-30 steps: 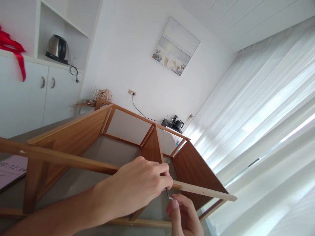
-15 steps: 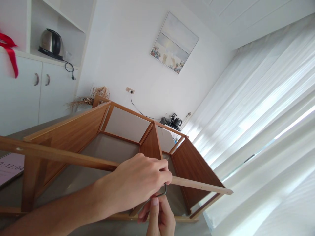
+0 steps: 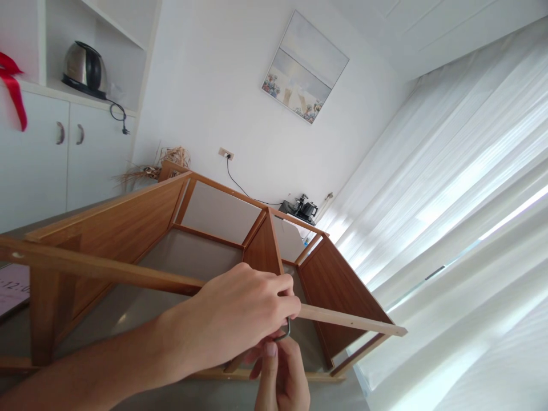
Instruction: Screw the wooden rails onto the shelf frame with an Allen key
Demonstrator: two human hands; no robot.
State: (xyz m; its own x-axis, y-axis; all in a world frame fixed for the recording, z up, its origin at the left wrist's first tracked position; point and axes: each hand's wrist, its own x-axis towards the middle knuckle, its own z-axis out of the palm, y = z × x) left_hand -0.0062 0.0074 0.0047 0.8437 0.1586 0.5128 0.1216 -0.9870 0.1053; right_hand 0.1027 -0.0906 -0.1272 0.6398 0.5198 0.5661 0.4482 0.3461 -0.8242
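Observation:
A wooden shelf frame [image 3: 338, 317] lies on its side, its front rail running across the view. My left hand [image 3: 252, 302] reaches in from the left and is closed over this rail at the joint with the middle panel [image 3: 266, 251]. Just below those fingers, the bent end of a metal hex key [image 3: 286, 332] points up toward the rail's underside. My right hand [image 3: 282, 371], thumb raised, pinches the hex key from below. The key's long arm is mostly hidden by the fingers, and so is the spot where its tip meets the wood.
A screen showing digits [image 3: 12, 288] lies at the far left, behind the rail. White curtains [image 3: 449, 228] hang close to the frame's right end. Behind stand a white cabinet [image 3: 36, 151] with a kettle [image 3: 85, 68], dried stalks [image 3: 173, 155] and a black coffee set [image 3: 306, 210].
My right hand has turned the hex key a little; its long arm, seen pointing down-left before, is now mostly hidden. My left hand stays on the rail. The camera view has shifted slightly.

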